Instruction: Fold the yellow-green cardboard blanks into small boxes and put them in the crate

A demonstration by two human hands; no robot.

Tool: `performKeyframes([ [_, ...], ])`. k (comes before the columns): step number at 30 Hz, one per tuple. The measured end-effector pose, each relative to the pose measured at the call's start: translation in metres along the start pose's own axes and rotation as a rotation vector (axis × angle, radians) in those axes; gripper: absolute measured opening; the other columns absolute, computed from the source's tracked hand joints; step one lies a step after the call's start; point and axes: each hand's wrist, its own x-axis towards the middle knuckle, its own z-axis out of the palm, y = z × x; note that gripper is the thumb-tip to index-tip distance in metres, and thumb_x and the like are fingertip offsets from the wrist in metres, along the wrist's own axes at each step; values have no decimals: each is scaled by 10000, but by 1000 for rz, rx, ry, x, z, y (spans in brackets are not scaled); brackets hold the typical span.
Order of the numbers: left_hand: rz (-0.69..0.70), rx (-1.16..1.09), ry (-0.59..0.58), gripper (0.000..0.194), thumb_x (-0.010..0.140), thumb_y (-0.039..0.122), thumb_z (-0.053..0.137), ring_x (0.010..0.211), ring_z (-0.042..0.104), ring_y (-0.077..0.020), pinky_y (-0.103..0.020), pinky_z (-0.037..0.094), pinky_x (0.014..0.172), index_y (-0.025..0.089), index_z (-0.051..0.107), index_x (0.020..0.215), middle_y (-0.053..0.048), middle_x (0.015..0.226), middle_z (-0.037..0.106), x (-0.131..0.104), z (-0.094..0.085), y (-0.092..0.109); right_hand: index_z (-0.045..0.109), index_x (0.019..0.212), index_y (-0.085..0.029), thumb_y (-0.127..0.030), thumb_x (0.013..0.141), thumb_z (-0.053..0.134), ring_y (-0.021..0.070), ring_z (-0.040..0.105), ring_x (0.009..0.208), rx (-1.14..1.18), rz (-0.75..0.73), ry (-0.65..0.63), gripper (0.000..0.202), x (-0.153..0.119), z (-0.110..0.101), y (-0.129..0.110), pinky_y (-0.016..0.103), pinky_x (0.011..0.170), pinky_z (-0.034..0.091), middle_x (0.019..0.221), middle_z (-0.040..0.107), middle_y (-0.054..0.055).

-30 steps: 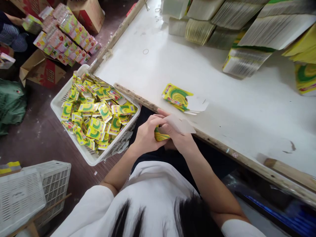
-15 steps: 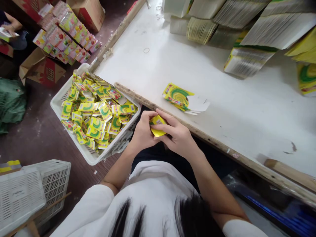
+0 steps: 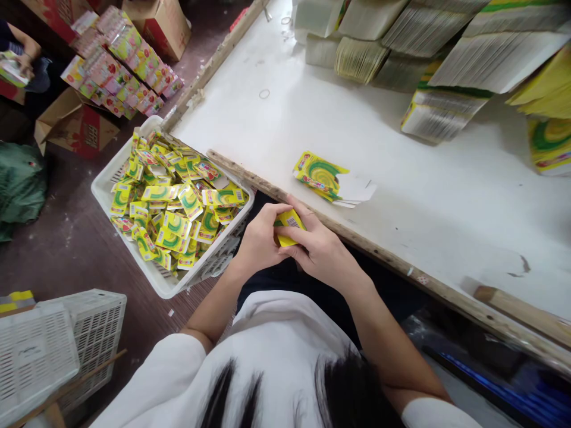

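Note:
Between my two hands, just off the table's wooden edge, is a small yellow and green cardboard box with a barcode on the side that shows. My left hand grips it from the left, thumb side up. From the right, my right hand presses its fingers along the box, covering much of it. A few flat, unfolded yellow cartons with white flaps lie on the white table beyond my hands. To my left stands a white plastic basket, heaped with small yellow boxes.
Stacks of flat cartons line the far side of the white table. A rubber band lies on it. White crates stand at lower left. Pink packs and cardboard boxes fill the upper left, where another person's hand shows.
The box has turned slightly in my hands, with its barcode side showing more squarely. Both hands stay closed around it. The other person's hand at far left has shifted.

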Motion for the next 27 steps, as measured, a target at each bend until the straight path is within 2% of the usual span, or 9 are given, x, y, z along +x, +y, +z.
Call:
performKeyframes([
  [3,-18,3,1,532,793,313,727,1058,653,-215,-334,549,913,200,487,1254,-87,1177,640,1,-1,0,558,1367,-143,-328,945,620,346,225,1531,50,4,-69,465,-1,2,1,545,1199,363,1670,149,194],
  [5,-12,-15,5,593,766,263,735,1108,650,-222,-338,545,950,206,463,1290,-94,1233,630,1,0,1,524,1394,-131,-256,966,567,319,234,1533,85,17,-48,447,-2,3,3,535,1208,352,1660,183,204],
  [8,-21,-28,10,673,733,203,735,1132,655,-220,-333,549,965,222,425,1330,-92,1265,619,0,2,1,609,1275,-165,-183,952,556,290,343,1494,131,48,64,329,-2,4,5,502,1194,387,1605,340,180],
  [11,-41,-22,8,700,717,163,731,1127,661,-213,-325,557,962,230,415,1338,-82,1252,623,0,3,1,659,1177,-199,-176,919,603,289,419,1449,139,62,114,266,-1,5,5,485,1164,431,1548,437,151],
  [16,-30,-25,-9,683,723,185,728,1126,662,-219,-332,559,961,228,422,1332,-89,1275,616,1,1,0,615,1250,-167,-219,948,580,292,411,1453,91,58,97,308,-1,6,3,482,1148,445,1530,443,192],
  [18,-22,-55,-21,667,740,222,744,1121,665,-217,-326,561,950,222,426,1326,-96,1278,617,1,1,2,645,1175,-152,-254,969,559,293,466,1411,89,58,114,246,-1,5,4,471,1118,471,1494,478,210],
  [22,-43,-101,-38,671,756,313,791,1097,673,-213,-321,569,914,231,436,1320,-94,1257,629,2,2,6,686,998,-188,-272,977,546,272,568,1302,102,21,132,165,-2,-1,5,447,1053,515,1409,561,177],
  [27,-41,-92,-45,649,777,313,766,1094,674,-211,-322,568,913,244,432,1329,-90,1263,628,3,1,7,688,1064,-210,-288,949,597,294,536,1331,96,19,104,167,-3,-3,3,480,1064,504,1447,515,166],
])
